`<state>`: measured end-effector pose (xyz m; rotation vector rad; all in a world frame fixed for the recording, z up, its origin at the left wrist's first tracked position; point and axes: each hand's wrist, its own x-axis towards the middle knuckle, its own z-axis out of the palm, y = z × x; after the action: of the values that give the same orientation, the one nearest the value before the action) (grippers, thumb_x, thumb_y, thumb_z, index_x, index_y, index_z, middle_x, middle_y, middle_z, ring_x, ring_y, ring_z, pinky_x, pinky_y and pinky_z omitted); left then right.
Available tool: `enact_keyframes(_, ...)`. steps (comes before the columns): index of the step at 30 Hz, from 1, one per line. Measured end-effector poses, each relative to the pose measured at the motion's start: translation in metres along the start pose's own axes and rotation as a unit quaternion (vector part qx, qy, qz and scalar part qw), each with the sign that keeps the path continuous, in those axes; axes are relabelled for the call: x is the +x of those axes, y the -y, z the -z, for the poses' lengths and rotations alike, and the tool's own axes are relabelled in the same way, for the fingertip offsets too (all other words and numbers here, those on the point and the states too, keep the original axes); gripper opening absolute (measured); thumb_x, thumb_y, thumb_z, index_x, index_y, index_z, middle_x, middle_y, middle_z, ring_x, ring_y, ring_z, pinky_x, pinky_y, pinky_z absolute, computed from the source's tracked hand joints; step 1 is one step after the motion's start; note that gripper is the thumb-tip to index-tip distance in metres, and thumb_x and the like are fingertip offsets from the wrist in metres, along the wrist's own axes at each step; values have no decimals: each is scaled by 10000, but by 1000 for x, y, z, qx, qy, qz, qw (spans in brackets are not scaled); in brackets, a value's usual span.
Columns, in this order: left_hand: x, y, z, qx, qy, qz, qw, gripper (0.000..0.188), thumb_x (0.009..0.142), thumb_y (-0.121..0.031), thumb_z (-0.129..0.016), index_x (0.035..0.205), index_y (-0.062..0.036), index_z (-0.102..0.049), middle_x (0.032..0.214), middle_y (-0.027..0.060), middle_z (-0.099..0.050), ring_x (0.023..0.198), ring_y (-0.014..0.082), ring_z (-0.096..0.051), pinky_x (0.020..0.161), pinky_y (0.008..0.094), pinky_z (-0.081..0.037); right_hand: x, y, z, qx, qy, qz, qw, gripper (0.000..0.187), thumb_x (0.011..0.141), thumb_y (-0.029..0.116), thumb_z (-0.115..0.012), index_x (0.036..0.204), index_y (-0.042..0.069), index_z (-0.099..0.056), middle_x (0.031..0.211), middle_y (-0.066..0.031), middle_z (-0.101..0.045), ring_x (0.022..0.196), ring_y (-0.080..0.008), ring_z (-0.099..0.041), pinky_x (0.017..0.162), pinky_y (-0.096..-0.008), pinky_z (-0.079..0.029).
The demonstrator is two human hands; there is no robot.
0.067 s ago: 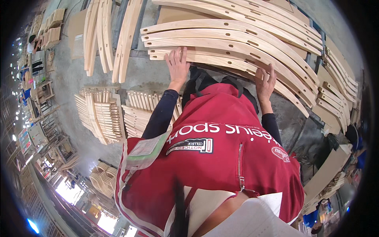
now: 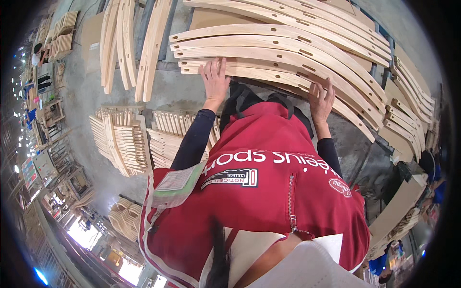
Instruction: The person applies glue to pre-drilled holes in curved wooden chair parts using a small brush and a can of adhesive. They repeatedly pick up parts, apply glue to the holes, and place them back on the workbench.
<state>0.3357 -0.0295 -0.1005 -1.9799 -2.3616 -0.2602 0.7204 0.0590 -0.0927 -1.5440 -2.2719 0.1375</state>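
Note:
Curved, pale wooden slats with oval slots lie in a row before me, bowed to the right. My left hand rests on the left part of the nearest slat, fingers stretched and spread over its upper face. Farther right along that same slat is my right hand, its fingers apart and slightly bent across the wood. Both palms are on the near side of the slat. What lies beneath the hands is hidden.
More long slats lie beyond, on cardboard. Upright curved pieces stand at the far left. Stacks of short slatted pieces are on the floor at left. Shorter curved pieces lie at right. A person is far off at left.
The whole view has shifted very slightly. Both hands stay at the same places on the nearest slat.

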Motion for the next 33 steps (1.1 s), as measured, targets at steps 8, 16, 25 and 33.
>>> enact_keyframes(8, 9, -8, 1, -55, 6, -56, 997, 939, 749, -418, -770, 1533, -195, -304, 1479, 117, -337, 1395, 349, -306, 1169, 604, -155, 4, 4, 14, 17, 0, -40, 999, 758, 716, 111, -822, 1389, 223, -493, 1553, -153, -303, 1421, -368, -312, 1144, -482, -312)
enact_keyframes(16, 12, -2, 16, -81, 32, -113, 990, 860, 804, -451, -711, 1524, -189, -321, 1468, 131, -350, 1385, 344, -323, 1180, 595, -148, -4, 9, 12, 3, -6, -52, 999, 797, 756, 158, -802, 1457, 214, -426, 1572, -179, -262, 1423, -393, -293, 1154, -510, -277)
enact_keyframes(25, 37, 74, 72, -152, -90, -71, 982, 711, 852, -385, -661, 1468, -140, -405, 1409, 136, -416, 1328, 357, -371, 1155, 556, -234, -5, 41, 35, 25, -49, -83, 995, 652, 887, 273, -720, 1434, 69, -428, 1544, -227, -288, 1412, -407, -306, 1132, -502, -293)
enact_keyframes(33, 92, 296, 56, -18, -150, 231, 961, 800, 852, -342, -689, 1486, -33, -313, 1511, 233, -294, 1385, 420, -300, 1128, 562, -263, 12, 59, 47, -32, -83, -152, 984, 609, 937, 278, -656, 1437, 47, -399, 1524, -228, -295, 1414, -404, -304, 1129, -505, -303)
